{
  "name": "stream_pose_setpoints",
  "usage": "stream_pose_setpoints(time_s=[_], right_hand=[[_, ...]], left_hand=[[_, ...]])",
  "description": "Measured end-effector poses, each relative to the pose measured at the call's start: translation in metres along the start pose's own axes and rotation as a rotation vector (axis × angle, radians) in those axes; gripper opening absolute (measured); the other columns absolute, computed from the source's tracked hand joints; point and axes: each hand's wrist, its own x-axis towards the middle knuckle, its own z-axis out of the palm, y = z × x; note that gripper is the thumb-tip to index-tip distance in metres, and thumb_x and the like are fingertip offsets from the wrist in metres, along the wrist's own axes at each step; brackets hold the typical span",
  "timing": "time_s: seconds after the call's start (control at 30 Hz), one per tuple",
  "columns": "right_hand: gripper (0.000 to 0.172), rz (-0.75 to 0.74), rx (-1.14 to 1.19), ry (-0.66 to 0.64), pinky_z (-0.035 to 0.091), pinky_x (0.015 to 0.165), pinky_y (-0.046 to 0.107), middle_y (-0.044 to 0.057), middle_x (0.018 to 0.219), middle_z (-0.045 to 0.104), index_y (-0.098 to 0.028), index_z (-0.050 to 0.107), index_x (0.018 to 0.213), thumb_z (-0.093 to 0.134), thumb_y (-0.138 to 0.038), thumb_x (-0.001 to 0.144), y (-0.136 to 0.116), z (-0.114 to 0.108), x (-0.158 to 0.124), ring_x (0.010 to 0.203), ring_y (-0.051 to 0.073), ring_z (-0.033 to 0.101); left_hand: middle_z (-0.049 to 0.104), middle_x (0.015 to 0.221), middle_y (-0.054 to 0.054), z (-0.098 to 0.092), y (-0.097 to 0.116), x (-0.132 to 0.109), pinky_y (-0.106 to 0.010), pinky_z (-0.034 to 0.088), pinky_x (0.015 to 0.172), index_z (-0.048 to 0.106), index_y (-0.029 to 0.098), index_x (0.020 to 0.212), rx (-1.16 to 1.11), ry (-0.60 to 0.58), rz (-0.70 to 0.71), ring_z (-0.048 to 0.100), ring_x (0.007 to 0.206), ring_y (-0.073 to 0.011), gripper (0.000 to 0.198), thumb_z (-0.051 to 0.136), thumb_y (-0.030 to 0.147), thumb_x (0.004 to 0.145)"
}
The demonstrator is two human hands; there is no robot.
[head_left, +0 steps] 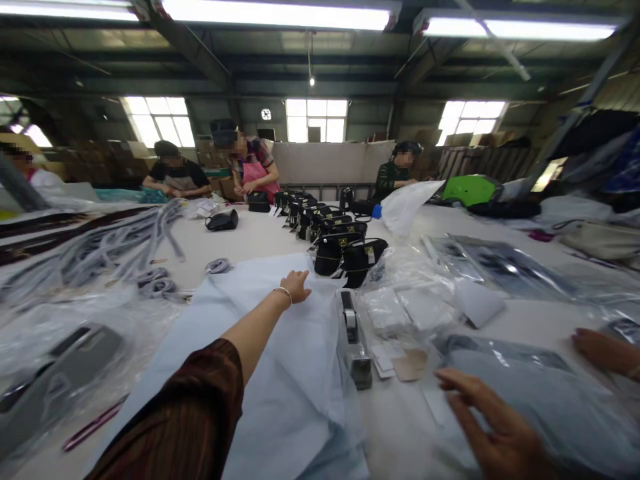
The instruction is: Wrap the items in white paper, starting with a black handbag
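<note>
My left hand (295, 287) reaches forward in a brown striped sleeve. Its fingers are spread, palm down, at the far part of a pale bluish-white sheet (280, 360). My right hand (493, 420), slightly blurred, is at the lower right with thumb and index finger apart. Its fingertips are beside a grey item in a clear plastic bag (545, 387); whether they touch it I cannot tell. A grey tape dispenser (356, 340) stands at the sheet's right edge. To its right lie small paper cards (410, 365) and clear bags with white contents (395, 310).
Another person's hand (607, 350) comes in from the right edge. Black handbags (350, 257) stand in a row ahead. Grey straps (125, 243) lie at left, above a second tape dispenser (65, 373) and a pink pen-like stick (95, 423). Several people work across the table.
</note>
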Motion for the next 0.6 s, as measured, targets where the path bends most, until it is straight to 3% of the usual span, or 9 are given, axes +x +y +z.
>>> stream_pose_setpoints(time_s=[0.13, 0.23, 0.37, 0.47, 0.53, 0.6], right_hand=[[0.038, -0.300, 0.120, -0.280, 0.066, 0.075, 0.031, 0.010, 0.110, 0.076, -0.032, 0.069, 0.124, 0.061, -0.021, 0.089, -0.065, 0.080, -0.010, 0.097, 0.025, 0.075], [0.038, -0.365, 0.138, -0.346, 0.064, 0.086, 0.031, 0.010, 0.112, 0.076, -0.026, 0.069, 0.124, 0.059, -0.018, 0.088, -0.095, 0.111, -0.009, 0.101, 0.023, 0.074], [0.036, -0.279, 0.029, -0.366, 0.063, 0.092, 0.038, 0.010, 0.116, 0.075, -0.027, 0.070, 0.123, 0.057, -0.022, 0.090, -0.099, 0.133, -0.002, 0.106, 0.026, 0.073], [0.038, -0.205, -0.136, -0.321, 0.063, 0.092, 0.044, 0.010, 0.118, 0.074, -0.031, 0.069, 0.127, 0.057, -0.029, 0.091, -0.093, 0.151, -0.003, 0.109, 0.031, 0.072], [0.048, -0.176, -0.266, -0.304, 0.065, 0.083, 0.046, 0.012, 0.117, 0.074, -0.032, 0.063, 0.137, 0.060, -0.034, 0.089, -0.089, 0.164, -0.007, 0.103, 0.035, 0.073], [0.063, -0.157, -0.372, -0.318, 0.065, 0.071, 0.044, 0.014, 0.111, 0.076, -0.029, 0.055, 0.147, 0.063, -0.039, 0.086, -0.083, 0.176, -0.011, 0.091, 0.036, 0.075]], left_hand=[[0.055, 0.146, -0.019, 0.024, -0.014, 0.013, -0.069, 0.030, 0.112, 0.039, 0.025, 0.153, 0.040, -0.079, -0.035, 0.041, 0.143, -0.0402, 0.078, 0.068, 0.042, 0.083], [0.063, 0.136, -0.014, 0.028, -0.028, 0.019, -0.068, 0.029, 0.113, 0.050, 0.029, 0.145, 0.036, -0.116, -0.011, 0.052, 0.133, -0.0362, 0.064, 0.068, 0.040, 0.084], [0.068, 0.127, -0.010, 0.026, -0.054, 0.018, -0.056, 0.042, 0.110, 0.064, 0.024, 0.127, -0.005, -0.143, 0.049, 0.062, 0.120, -0.0288, 0.039, 0.066, 0.035, 0.090], [0.057, 0.141, -0.014, 0.027, -0.064, 0.016, -0.047, 0.045, 0.110, 0.054, 0.018, 0.141, -0.044, -0.103, 0.107, 0.058, 0.126, -0.0271, 0.052, 0.063, 0.038, 0.094], [0.050, 0.149, -0.015, 0.029, -0.063, 0.018, -0.043, 0.043, 0.112, 0.048, 0.019, 0.147, -0.061, -0.074, 0.134, 0.051, 0.135, -0.0282, 0.058, 0.060, 0.039, 0.094], [0.050, 0.150, -0.015, 0.032, -0.055, 0.023, -0.048, 0.042, 0.112, 0.048, 0.023, 0.147, -0.067, -0.059, 0.151, 0.045, 0.141, -0.0312, 0.058, 0.058, 0.041, 0.093]])
